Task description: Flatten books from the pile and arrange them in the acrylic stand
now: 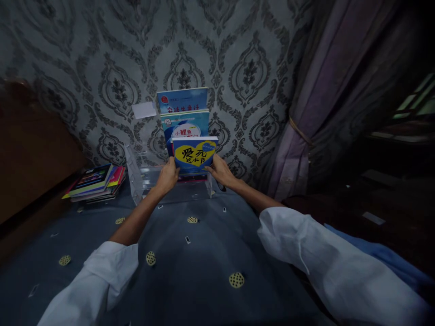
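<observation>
A blue book with a yellow heart on its cover (194,156) is held upright between my two hands. My left hand (168,175) grips its left edge, fingers closed on it. At the opposite edge my right hand (220,171) pinches the same book near its lower corner. The book is at the front of a clear acrylic book rack (136,179). Behind it, taller, stand a light-blue book with a round white title panel (186,120) and a blue book with red lettering (183,97). The lower parts of these two are hidden.
A pile of books and magazines (97,181) lies left of the rack, near a brown wooden headboard-like panel (34,145). Patterned wallpaper rises behind. Dark blue cloth (190,271) with yellow spotted shapes covers the surface. A tied purple curtain (299,136) hangs at right.
</observation>
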Demonstrator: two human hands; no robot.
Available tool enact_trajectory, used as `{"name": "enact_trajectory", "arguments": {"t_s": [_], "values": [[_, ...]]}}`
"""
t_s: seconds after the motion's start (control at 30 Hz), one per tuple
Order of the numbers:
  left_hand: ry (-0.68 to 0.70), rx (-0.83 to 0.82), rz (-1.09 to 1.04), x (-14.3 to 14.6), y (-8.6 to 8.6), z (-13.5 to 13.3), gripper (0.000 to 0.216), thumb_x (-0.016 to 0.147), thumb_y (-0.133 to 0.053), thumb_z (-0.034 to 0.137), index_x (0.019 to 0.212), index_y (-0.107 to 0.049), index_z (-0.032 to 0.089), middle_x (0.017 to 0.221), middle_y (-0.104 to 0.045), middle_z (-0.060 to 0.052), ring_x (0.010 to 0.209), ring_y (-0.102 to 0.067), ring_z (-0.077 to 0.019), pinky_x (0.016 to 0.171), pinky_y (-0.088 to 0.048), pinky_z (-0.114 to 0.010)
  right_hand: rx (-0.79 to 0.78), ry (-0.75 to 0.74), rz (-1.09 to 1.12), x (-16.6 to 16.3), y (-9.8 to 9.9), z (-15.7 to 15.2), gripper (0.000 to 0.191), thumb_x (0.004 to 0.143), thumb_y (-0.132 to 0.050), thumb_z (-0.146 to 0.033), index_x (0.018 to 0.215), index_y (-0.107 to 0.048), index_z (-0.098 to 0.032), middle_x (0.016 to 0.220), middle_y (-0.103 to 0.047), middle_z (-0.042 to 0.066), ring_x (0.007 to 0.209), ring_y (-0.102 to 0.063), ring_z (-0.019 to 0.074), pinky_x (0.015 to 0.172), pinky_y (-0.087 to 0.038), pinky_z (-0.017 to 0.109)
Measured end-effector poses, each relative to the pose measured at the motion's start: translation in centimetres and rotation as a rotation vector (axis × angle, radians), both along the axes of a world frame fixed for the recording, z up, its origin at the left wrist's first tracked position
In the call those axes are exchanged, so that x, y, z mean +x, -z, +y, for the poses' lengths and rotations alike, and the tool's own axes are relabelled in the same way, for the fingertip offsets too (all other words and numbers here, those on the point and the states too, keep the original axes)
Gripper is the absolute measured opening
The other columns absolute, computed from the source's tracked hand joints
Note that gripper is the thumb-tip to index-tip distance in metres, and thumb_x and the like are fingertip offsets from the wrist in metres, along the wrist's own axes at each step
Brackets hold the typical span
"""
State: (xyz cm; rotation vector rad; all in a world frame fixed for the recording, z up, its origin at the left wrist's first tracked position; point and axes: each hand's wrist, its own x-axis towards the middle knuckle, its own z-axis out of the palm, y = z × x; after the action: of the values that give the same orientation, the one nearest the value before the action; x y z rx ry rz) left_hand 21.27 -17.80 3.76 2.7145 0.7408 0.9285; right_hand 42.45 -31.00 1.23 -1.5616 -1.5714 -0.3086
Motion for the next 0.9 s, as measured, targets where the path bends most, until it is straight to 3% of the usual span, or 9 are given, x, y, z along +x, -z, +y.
{"name": "enact_trajectory", "arguments": {"t_s": [0.47, 0.73, 0.9], "values": [[-0.077, -0.040, 0.005, 0.2, 0.1, -0.4, 0.028, 0.095, -0.050, 0.017, 0.121, -0.041, 0.009, 0.111, -0.067, -0.021, 0.104, -0.068, -0.0331, 0.089, -0.053, -0.042, 0.004, 0.129, 0.023, -0.2, 0.4, 0.6, 0.024, 0.085, -0.054, -0.024, 0.108, -0.052, -0.021, 0.108, -0.061, 0.012, 0.100, -0.058, 0.0287, 0.090, -0.051, 0.047], [-0.093, -0.079, -0.012, 0.4, -0.1, -0.2, 0.023, 0.098, -0.045, 0.018, 0.120, -0.042, 0.012, 0.110, -0.069, -0.022, 0.103, -0.069, -0.0326, 0.086, -0.053, -0.041, 0.071, 0.169, 0.140, -0.8, 0.9, 1.0, 0.045, 0.084, -0.054, -0.022, 0.128, -0.047, -0.018, 0.103, -0.064, 0.010, 0.091, -0.061, 0.0263, 0.085, -0.054, 0.045], [-0.104, -0.062, 0.020, 0.4, -0.2, -0.3, 0.017, 0.099, -0.044, 0.017, 0.115, -0.045, 0.012, 0.111, -0.069, -0.023, 0.105, -0.069, -0.0326, 0.086, -0.052, -0.039, 0.076, 0.224, 0.098, -1.0, 0.6, 1.3, 0.039, 0.084, -0.051, -0.020, 0.123, -0.057, -0.018, 0.103, -0.063, 0.011, 0.095, -0.061, 0.0278, 0.091, -0.051, 0.046]]}}
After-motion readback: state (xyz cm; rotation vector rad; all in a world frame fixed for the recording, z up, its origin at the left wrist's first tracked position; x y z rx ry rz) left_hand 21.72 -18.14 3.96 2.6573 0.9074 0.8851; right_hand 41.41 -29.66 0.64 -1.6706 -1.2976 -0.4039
